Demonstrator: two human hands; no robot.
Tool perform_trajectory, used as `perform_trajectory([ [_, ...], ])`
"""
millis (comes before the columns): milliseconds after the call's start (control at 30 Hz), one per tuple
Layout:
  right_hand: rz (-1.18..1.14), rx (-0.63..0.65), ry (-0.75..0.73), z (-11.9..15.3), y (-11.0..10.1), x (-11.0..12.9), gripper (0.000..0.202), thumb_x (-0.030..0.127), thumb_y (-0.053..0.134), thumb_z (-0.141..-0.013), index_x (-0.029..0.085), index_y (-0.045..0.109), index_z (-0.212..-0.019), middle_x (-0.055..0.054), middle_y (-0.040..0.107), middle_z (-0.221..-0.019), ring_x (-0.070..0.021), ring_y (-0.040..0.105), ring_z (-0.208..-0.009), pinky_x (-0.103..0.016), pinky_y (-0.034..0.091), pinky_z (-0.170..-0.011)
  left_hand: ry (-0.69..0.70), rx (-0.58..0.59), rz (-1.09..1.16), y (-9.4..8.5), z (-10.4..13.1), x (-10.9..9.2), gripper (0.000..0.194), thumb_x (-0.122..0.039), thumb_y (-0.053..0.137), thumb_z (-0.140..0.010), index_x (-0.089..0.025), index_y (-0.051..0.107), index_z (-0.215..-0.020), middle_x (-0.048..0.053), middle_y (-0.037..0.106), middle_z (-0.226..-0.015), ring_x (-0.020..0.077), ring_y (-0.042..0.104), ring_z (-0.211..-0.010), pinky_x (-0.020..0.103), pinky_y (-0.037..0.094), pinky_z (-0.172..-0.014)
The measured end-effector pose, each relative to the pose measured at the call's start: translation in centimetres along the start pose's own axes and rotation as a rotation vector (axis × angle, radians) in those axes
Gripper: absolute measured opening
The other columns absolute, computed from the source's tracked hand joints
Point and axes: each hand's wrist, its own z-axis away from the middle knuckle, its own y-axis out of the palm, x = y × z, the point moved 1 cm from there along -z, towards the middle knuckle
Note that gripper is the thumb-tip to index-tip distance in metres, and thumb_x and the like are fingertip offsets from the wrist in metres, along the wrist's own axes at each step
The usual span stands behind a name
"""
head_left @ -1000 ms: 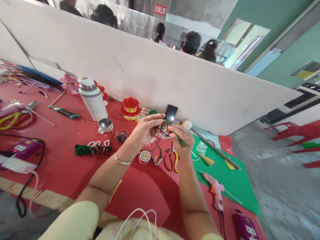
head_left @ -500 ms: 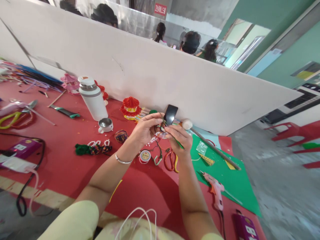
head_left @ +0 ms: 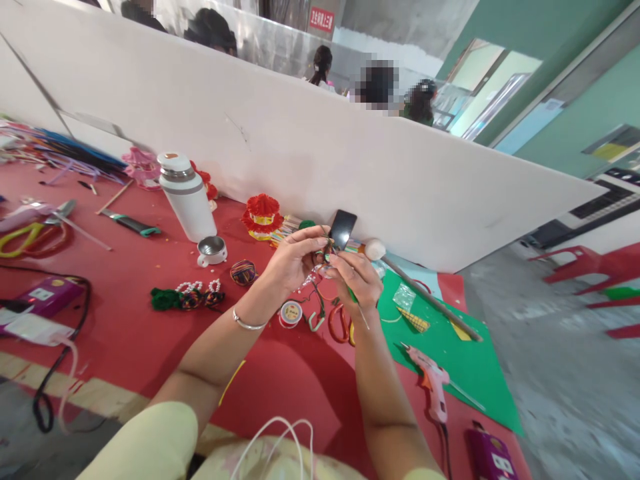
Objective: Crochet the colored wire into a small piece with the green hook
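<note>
My left hand (head_left: 295, 260) is closed in a pinch around a small piece of dark multicoloured yarn work (head_left: 323, 255). Close against it, my right hand (head_left: 359, 275) grips a thin crochet hook (head_left: 364, 316) with a green grip; its metal shaft sticks out below the palm, and its working tip is hidden among the fingers. Under the hands lie a spool of thread (head_left: 290, 314), red-handled scissors (head_left: 340, 325) and a strand of dark yarn. To the left are a ball of multicoloured yarn (head_left: 243, 273) and a green and dark yarn piece with white beads (head_left: 187, 297).
A black phone (head_left: 343, 229) leans against the white partition (head_left: 300, 147). A white thermos (head_left: 187, 200) and its metal cup (head_left: 212, 250) stand left. On the right, a pink glue gun (head_left: 430, 377) lies by a green sheet (head_left: 480, 380). People sit beyond the partition.
My right hand has turned slightly, and the crochet hook's shaft now points down below the palm. My left hand has hardly moved.
</note>
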Motion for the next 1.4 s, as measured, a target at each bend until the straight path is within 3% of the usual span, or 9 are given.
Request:
perform_trajectory([
  [167,-0.152,-0.108,0.147,-0.2,0.1,-0.2,0.022,0.036,0.073,-0.102,0.032,0.083,-0.122,-0.006,0.085,-0.107,-0.0234,0.082,-0.095,-0.04,0.069,-0.082,-0.064,0.021,0.027,0.4,0.4,0.0,0.036,-0.009,0.091,-0.066,-0.016,0.084,-0.1,0.0,0.08,-0.073,0.0099,0.071,-0.056,0.019,0.055,-0.053],
  [300,-0.183,-0.112,0.2,-0.4,0.1,-0.5,0.024,0.046,0.072,-0.102,0.031,0.086,-0.114,-0.007,0.085,-0.105,-0.0238,0.083,-0.093,-0.039,0.069,-0.079,-0.05,0.025,0.003,0.5,0.7,0.0,0.038,-0.01,0.092,-0.067,-0.016,0.085,-0.104,0.0,0.08,-0.073,0.0092,0.07,-0.056,0.019,0.054,-0.053],
  [500,-0.173,-0.109,0.187,-0.3,0.0,-0.6,0.023,0.045,0.072,-0.102,0.03,0.086,-0.113,-0.007,0.085,-0.105,-0.0242,0.083,-0.094,-0.04,0.07,-0.082,0.049,0.033,-0.083,0.4,0.7,0.1,0.035,-0.018,0.095,-0.067,-0.017,0.087,-0.101,0.0,0.077,-0.072,0.0091,0.066,-0.054,0.021,0.053,-0.052],
  [767,-0.185,-0.106,0.165,-0.1,-0.3,-0.8,0.027,0.038,0.076,-0.101,0.038,0.083,-0.127,-0.006,0.08,-0.115,-0.0234,0.078,-0.1,-0.039,0.067,-0.081,0.157,0.066,-0.163,1.0,1.0,0.4,0.046,-0.012,0.098,-0.059,-0.021,0.089,-0.104,-0.001,0.075,-0.085,0.0089,0.066,-0.065,0.019,0.051,-0.052],
  [1100,-0.197,-0.135,0.219,-0.3,-0.6,-0.5,0.025,0.037,0.071,-0.103,0.033,0.084,-0.124,-0.008,0.081,-0.121,-0.0244,0.079,-0.104,-0.042,0.069,-0.085,0.469,-0.037,-0.367,0.0,0.4,0.9,0.031,-0.017,0.095,-0.071,-0.022,0.089,-0.102,0.003,0.083,-0.092,0.0152,0.075,-0.083,0.026,0.063,-0.073],
  [1233,-0.184,-0.13,0.201,-0.7,-0.5,-0.1,0.023,0.036,0.072,-0.103,0.03,0.084,-0.122,-0.009,0.083,-0.129,-0.0276,0.081,-0.115,-0.045,0.07,-0.094,0.488,-0.013,-0.44,-0.2,0.2,0.9,0.039,-0.019,0.093,-0.07,-0.019,0.087,-0.109,0.004,0.082,-0.089,0.0171,0.076,-0.081,0.029,0.064,-0.072],
  [1400,-0.158,-0.058,0.168,-1.4,-0.7,0.5,0.023,0.036,0.069,-0.105,0.028,0.083,-0.121,-0.009,0.086,-0.121,-0.0265,0.084,-0.111,-0.044,0.07,-0.096,0.523,0.002,-0.484,-0.4,0.0,0.8,0.041,-0.018,0.09,-0.072,-0.017,0.086,-0.112,0.001,0.079,-0.082,0.0139,0.073,-0.073,0.027,0.061,-0.068],
])
